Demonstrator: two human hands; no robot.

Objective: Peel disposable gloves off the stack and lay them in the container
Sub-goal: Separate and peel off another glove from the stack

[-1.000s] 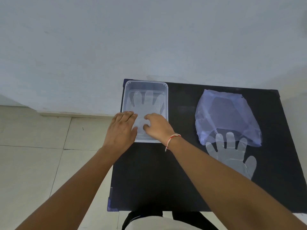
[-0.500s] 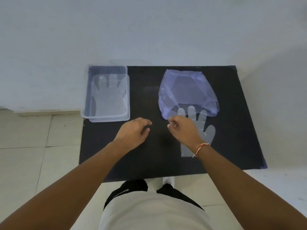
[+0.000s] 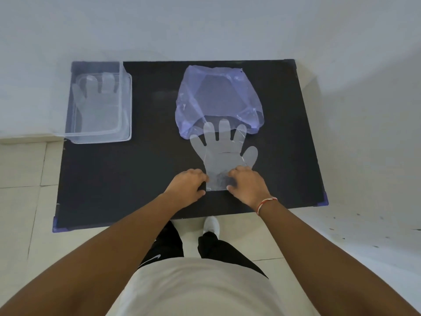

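Observation:
A stack of clear disposable gloves (image 3: 224, 151) lies flat on the black table (image 3: 141, 169), fingers pointing away and partly under a crumpled purple plastic bag (image 3: 218, 96). My left hand (image 3: 185, 184) rests at the left side of the glove cuff and my right hand (image 3: 247, 183) at the right side, fingertips curled onto the cuff edge. Whether either hand pinches a layer is unclear. A clear plastic container (image 3: 100, 101) stands at the table's far left corner with a glove (image 3: 95, 103) lying flat inside.
A white wall runs behind the table. Pale floor tiles (image 3: 20, 179) lie to the left and in front. My legs and a white shoe (image 3: 210, 224) are at the table's near edge. Purple corner caps (image 3: 324, 199) mark the table's front corners.
Both hands left the container at the left, crossed the table to the right and came down on the cuff of the glove stack. The view shifted right and back.

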